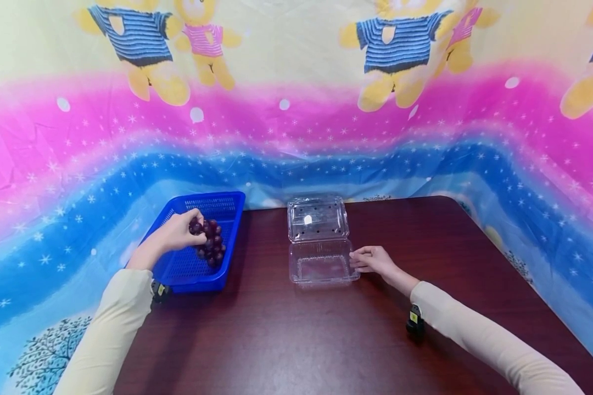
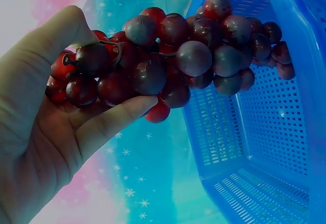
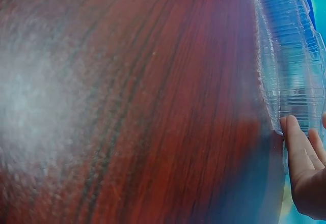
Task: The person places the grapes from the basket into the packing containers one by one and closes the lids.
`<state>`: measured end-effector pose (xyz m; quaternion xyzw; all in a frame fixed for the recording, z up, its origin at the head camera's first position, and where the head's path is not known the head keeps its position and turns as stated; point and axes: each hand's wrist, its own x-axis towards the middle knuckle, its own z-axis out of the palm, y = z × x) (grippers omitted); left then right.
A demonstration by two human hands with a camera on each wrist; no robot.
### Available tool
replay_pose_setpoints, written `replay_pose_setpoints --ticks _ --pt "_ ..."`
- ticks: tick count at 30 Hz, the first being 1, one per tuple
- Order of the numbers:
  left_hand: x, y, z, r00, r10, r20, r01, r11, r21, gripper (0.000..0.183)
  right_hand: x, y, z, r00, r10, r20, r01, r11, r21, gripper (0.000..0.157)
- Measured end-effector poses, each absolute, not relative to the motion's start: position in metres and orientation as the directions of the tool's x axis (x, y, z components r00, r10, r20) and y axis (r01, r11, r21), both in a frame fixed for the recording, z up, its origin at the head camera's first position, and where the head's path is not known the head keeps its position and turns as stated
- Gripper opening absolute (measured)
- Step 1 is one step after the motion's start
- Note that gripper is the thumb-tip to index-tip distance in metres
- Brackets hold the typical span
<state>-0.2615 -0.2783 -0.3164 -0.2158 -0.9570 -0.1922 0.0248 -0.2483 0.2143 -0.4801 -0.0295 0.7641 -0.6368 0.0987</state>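
A bunch of dark red grapes (image 2: pixel 153 74) hangs from my left hand (image 1: pixel 178 229), gripped between thumb and fingers near its upper end. The bunch is over the blue plastic basket (image 1: pixel 234 230), its lower grapes inside the basket's outline in the head view. To the right a clear plastic clamshell container (image 1: pixel 321 263) lies on the table with its lid (image 1: pixel 318 218) raised at the back. My right hand (image 1: pixel 375 260) rests its fairly straight fingers at the container's right side. In the right wrist view those fingertips (image 3: pixel 291 124) meet the ribbed clear wall.
The dark red-brown wooden table (image 1: pixel 296 329) has a rounded corner at the back right. A printed cloth (image 1: pixel 296 126) with bears and snowflakes hangs behind and along both sides. The basket stands at the table's left, apart from the container.
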Motion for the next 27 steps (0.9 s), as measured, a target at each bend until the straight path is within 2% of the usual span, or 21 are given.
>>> replay_pose_setpoints --ticks 8,18,23,27 --pt "-0.2624 -0.2777 -0.3147 -0.898 0.415 0.147 0.440 0.828 0.347 0.028 -0.2468 0.2122 -0.4824 -0.989 -0.141 -0.048 0.016 0.220 -0.975 0.040" --pt "-0.2629 -0.2770 -0.3148 -0.895 0.420 0.153 0.446 0.823 0.351 0.029 -0.2464 0.2091 -0.4842 -0.989 -0.132 0.062 -0.101 0.315 -0.944 0.055" --pt "-0.2628 -0.2777 -0.3146 -0.889 0.429 0.161 0.458 0.821 0.341 0.028 -0.2467 0.2081 -0.4851 -0.964 -0.169 0.203 -0.261 0.477 -0.839 0.050" --pt "-0.2623 -0.2776 -0.3149 -0.884 0.436 0.166 0.467 0.818 0.337 0.028 -0.2458 0.2070 -0.4870 -0.914 -0.214 0.344 -0.402 0.575 -0.713 0.046"
